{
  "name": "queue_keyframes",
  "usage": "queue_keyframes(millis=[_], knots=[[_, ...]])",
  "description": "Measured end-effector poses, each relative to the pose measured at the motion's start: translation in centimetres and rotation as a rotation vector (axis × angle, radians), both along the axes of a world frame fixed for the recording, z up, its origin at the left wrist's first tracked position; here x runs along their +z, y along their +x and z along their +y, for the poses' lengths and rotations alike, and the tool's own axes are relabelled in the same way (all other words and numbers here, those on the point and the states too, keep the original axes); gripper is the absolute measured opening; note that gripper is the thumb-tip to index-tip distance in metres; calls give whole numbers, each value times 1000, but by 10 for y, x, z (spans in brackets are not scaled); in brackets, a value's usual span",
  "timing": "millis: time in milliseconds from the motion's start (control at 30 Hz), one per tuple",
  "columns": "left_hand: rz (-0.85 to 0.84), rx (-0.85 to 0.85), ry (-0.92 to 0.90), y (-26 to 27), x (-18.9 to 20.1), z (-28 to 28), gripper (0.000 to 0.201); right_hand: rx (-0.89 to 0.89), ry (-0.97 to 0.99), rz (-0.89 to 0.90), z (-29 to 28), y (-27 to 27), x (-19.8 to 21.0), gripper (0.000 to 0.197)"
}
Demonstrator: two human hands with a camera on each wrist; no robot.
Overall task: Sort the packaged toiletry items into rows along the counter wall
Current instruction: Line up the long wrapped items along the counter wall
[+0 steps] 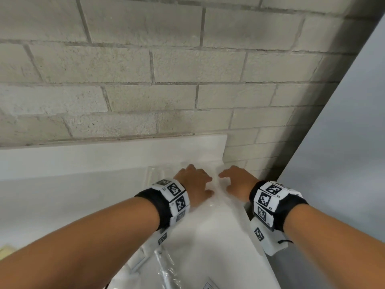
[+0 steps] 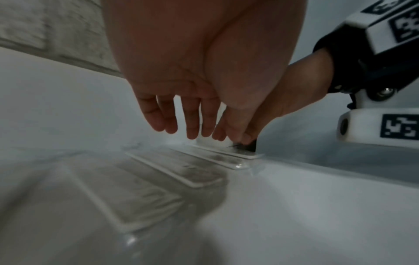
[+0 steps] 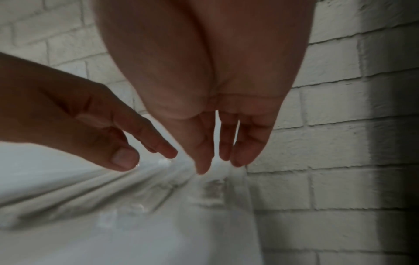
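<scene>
Both my hands, left hand and right hand, hover spread and holding nothing over the flat clear-plastic toiletry packets lined up on the white tabletop by the grey block wall, left one nearest, I reckon.

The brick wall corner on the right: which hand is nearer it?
Right. The right hand sits beside the brick wall corner; the left hand is farther left, over the clear packets.

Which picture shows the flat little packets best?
The left wrist view: the flat packets lie overlapping in a row under the left hand. The head view shows only faint clear wrapping there; the right wrist view shows them blurred.
</scene>
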State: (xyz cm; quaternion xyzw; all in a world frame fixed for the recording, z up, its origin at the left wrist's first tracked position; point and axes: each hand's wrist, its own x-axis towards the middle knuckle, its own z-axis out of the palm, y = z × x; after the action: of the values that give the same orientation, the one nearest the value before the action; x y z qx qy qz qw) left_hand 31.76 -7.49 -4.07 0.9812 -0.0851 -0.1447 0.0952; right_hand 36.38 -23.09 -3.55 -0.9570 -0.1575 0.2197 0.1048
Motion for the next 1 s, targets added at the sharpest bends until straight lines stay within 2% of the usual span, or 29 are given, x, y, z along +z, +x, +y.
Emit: queue_keyframes(millis=[100,267,467,1000], knots=[[44,-45,141,0,-4,-3,65,59,-19,11,10,-6,-6,42],[22,12,91,-8,-2,12,65,152,-52,-40,17,-10,-8,49],[5,50,109,-14,-2,18,66,127,-21,-33,18,-9,-14,53],[26,78,125,-14,3,25,65,125,-83,-34,32,-9,-7,47]])
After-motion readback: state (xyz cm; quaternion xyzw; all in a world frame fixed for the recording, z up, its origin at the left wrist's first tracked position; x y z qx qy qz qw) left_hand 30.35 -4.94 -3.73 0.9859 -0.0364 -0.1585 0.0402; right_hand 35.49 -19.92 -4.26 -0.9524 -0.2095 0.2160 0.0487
